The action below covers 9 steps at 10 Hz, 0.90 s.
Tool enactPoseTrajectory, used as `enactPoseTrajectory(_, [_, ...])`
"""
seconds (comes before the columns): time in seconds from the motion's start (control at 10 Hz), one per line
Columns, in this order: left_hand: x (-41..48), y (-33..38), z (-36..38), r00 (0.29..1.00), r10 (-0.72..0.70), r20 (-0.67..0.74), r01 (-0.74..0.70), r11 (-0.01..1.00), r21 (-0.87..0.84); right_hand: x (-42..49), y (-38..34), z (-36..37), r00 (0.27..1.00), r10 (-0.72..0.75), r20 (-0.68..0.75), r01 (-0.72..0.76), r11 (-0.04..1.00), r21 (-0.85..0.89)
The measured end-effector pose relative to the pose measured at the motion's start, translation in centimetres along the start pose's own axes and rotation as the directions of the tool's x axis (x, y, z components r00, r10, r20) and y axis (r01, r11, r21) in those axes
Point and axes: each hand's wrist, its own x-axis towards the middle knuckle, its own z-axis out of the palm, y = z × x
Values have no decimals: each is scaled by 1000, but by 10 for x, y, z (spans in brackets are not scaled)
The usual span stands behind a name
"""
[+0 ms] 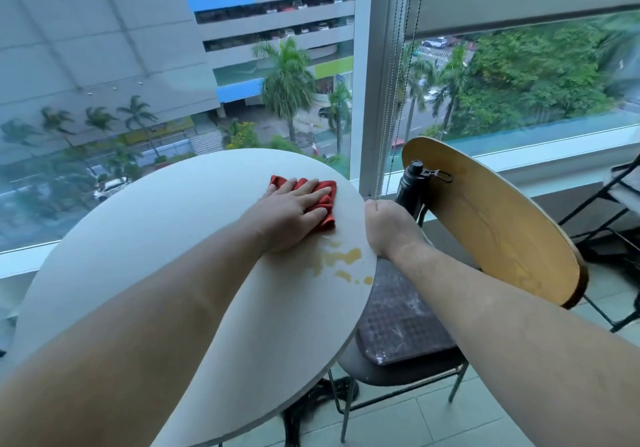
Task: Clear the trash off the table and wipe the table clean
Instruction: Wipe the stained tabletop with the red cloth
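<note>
Both bare forearms reach over the round white table [138, 256]. Flat, spread left hand [294, 209] presses a red cloth [325, 201] beneath its fingers [313, 192], beside a yellowish spill [341, 259]; right hand [388, 225] grips the table's edge, fingers curled.

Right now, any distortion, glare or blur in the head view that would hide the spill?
Head view: strong wide-angle bending curves the round white table and window frame; light is flat daylight, no glare; yellow-brown spill reads clearly beside the left hand flat on the red cloth.
</note>
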Motion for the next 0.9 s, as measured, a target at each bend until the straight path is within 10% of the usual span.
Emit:
enactPoseTrajectory(0.4, [-34,43,27,980,197,-4,-197,980,-20,-7,12,-4,999,-50,9,49,994,101])
enactPoseTrajectory(0.9, [-44,61,25,996,-67,-57,63,996,-58,-15,9,-20,992,-83,100,84,996,-12])
